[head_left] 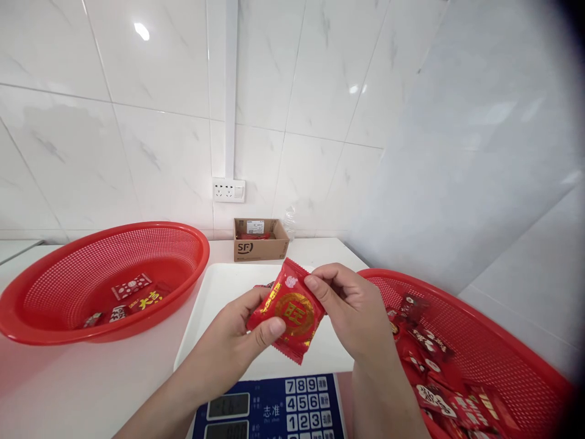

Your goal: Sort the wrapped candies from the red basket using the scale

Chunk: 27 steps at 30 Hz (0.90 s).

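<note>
A square red snack packet [295, 314] with gold lettering is held up over the white pan [214, 305] of a weighing scale. My left hand [240, 332] grips its lower left side, thumb across the front. At the upper right corner, my right hand [350, 311] pinches the wrapper between thumb and fingers. Part of another wrapper [264, 285] peeks out behind the packet; I cannot tell whether it is held or lies on the pan. Below my hands is the scale's blue keypad panel [269, 411], its displays too dim to read.
On the left stands a red mesh basket [187, 250] holding several snack packets [146, 299]. Another red basket [493, 323], fuller with red packets [434, 396], is at the right. A cardboard box [269, 250] sits behind the scale, near the tiled wall [159, 152].
</note>
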### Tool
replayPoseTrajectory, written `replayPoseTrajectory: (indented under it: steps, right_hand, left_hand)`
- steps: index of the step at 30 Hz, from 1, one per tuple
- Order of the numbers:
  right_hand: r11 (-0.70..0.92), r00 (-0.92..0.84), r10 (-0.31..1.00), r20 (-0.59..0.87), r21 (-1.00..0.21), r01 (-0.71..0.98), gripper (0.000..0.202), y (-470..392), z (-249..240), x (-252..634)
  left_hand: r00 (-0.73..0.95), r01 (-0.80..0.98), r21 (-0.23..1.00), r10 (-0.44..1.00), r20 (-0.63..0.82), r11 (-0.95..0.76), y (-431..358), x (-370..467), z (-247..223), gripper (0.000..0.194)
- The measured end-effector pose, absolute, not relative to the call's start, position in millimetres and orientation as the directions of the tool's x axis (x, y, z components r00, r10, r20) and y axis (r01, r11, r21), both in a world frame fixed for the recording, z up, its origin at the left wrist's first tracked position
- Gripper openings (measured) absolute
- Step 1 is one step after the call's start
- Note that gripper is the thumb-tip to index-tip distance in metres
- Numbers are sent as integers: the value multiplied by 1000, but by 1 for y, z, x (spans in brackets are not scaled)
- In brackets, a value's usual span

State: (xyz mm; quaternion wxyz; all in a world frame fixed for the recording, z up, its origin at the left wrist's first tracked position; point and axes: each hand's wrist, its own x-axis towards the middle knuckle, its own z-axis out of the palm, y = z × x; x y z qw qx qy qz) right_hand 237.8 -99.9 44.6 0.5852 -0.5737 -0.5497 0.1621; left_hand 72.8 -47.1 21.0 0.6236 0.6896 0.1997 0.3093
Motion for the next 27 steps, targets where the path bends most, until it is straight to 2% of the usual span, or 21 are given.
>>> replayPoseTrajectory:
  steps: [4,9,14,18,23,27]
  right_hand:
    - [303,299,834,463,-839,453,18,-100,44,237]
    - [318,297,826,479,-831,456,22,-101,46,236]
    - [303,283,858,428,-868,394,23,-101,46,237]
    - [291,304,851,429,-866,407,22,-100,46,236]
    - [271,357,804,475,-828,491,19,-99,46,234]
    - [281,291,830,476,-807,519,17,-98,44,235]
  left_hand:
    - [696,-141,988,704,142,-59,-46,74,20,31]
    - [650,-158,985,744,156,-68,-46,76,18,29]
    - [608,-216,975,776,171,-45,-44,77,16,31]
    - [629,-238,971,762,157,-5,-45,77,16,30]
    - [719,-241,970,677,156,33,-51,78,20,33]
    - [670,-210,977,724,163,-26,-50,78,23,32]
